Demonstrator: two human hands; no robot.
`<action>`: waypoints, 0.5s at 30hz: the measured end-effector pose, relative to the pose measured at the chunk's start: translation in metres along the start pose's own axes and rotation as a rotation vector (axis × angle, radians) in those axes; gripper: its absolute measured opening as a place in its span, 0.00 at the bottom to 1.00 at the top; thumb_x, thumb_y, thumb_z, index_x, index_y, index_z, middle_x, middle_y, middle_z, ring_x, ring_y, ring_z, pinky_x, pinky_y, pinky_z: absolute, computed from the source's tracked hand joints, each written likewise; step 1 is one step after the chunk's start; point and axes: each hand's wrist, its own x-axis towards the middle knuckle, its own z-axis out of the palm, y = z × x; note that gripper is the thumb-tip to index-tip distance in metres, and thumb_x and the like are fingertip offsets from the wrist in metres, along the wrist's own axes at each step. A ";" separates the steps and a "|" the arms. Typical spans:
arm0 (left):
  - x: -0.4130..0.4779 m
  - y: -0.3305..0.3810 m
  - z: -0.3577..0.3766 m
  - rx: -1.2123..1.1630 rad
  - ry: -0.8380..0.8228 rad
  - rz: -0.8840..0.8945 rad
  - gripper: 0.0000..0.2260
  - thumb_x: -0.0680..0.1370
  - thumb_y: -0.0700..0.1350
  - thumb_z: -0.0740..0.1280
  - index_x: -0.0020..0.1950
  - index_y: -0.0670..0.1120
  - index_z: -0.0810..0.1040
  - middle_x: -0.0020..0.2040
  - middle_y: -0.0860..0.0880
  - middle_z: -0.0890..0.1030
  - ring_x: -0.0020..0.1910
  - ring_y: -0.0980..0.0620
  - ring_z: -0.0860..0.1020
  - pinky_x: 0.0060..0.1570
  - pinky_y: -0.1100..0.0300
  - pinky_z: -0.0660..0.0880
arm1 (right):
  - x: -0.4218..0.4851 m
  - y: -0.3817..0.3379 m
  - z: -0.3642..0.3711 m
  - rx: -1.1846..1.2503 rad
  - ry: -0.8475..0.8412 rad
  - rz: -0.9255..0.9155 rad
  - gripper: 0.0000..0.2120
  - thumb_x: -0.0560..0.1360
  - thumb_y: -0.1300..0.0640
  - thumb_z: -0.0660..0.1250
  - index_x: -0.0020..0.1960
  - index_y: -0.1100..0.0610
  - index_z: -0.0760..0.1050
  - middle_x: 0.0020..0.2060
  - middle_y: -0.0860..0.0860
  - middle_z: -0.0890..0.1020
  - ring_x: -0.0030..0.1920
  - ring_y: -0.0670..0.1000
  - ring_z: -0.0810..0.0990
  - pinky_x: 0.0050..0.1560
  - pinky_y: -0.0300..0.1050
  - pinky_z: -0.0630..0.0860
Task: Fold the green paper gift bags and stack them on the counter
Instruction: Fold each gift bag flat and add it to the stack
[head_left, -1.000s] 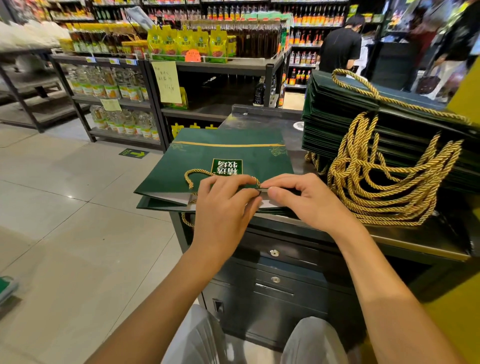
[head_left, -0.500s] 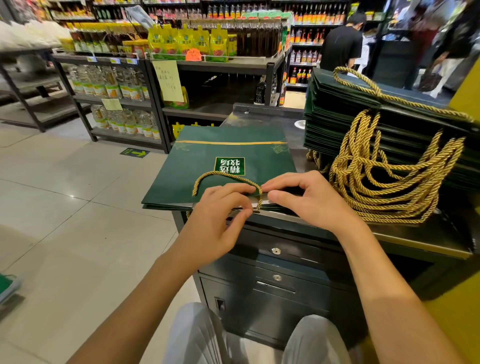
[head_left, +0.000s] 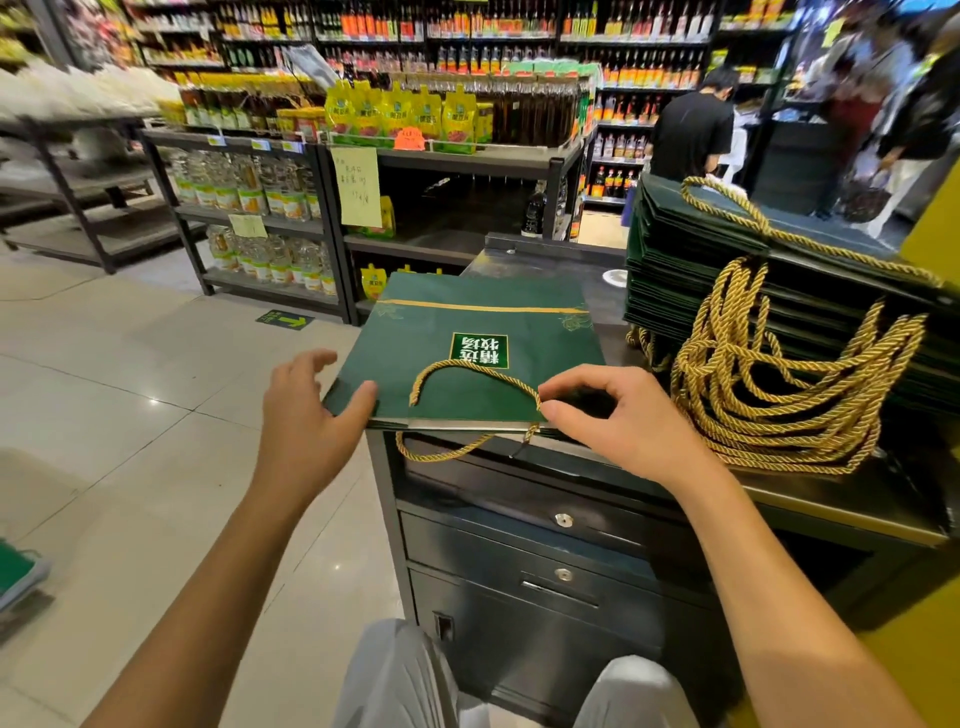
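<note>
While the green gift bag (head_left: 467, 353) lay flat on the counter (head_left: 857, 499), printed side up w/ its label upside down to the wearer, both hands were at its near edge. The bag sat at the counter's left end, its left side sticking out past the edge over the floor (head_left: 130, 389).

The left hand (head_left: 306, 410) was spread wide: thumb touching the bag's near-left corner, the other fingers (head_left: 311, 358) straight-ish, lifted off the paper and gripping nothing.

The right hand (head_left: 618, 415) was curled, thumb and index finger (head_left: 571, 376) closed in a pinch at the bag's near edge, right where the top handle (head_left: 467, 366) ended. It seemed to have the paper edge, but whether the rope was also in the pinch couldn't be told.

The top handle, a gold rope loop, lay arched on the bag's face. The lower handle (head_left: 441, 456) drooped over the counter's front edge, above the drawers (head_left: 519, 525).

To the right, apart from this bag, a tall stack (head_left: 701, 249) of folded green bags stood on the same counter, its gold ropes (head_left: 779, 395) spilling in a tangle down the near side.

Behind: store shelves (head_left: 441, 171) w/ bottles and yellow pouches, and a person in a black shirt (head_left: 691, 135) facing away.
</note>
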 end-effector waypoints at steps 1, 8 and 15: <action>0.001 -0.001 -0.003 -0.131 -0.055 -0.139 0.24 0.79 0.51 0.71 0.73 0.45 0.70 0.63 0.46 0.75 0.57 0.48 0.76 0.55 0.50 0.77 | 0.001 -0.001 0.001 -0.015 0.006 -0.001 0.09 0.75 0.54 0.75 0.55 0.50 0.84 0.45 0.41 0.86 0.50 0.40 0.83 0.57 0.35 0.77; -0.002 0.008 -0.019 -0.868 -0.250 -0.436 0.10 0.82 0.39 0.67 0.62 0.39 0.78 0.47 0.44 0.87 0.39 0.53 0.85 0.40 0.62 0.83 | 0.015 -0.040 0.018 -0.527 -0.193 -0.050 0.38 0.69 0.25 0.67 0.74 0.41 0.69 0.66 0.40 0.75 0.66 0.45 0.72 0.65 0.51 0.73; -0.006 0.042 -0.033 -1.029 -0.209 -0.275 0.12 0.84 0.51 0.62 0.60 0.45 0.78 0.50 0.43 0.86 0.40 0.50 0.85 0.41 0.60 0.83 | 0.025 -0.071 0.054 -0.610 -0.089 -0.152 0.30 0.84 0.47 0.59 0.81 0.37 0.49 0.76 0.42 0.67 0.70 0.52 0.72 0.62 0.56 0.74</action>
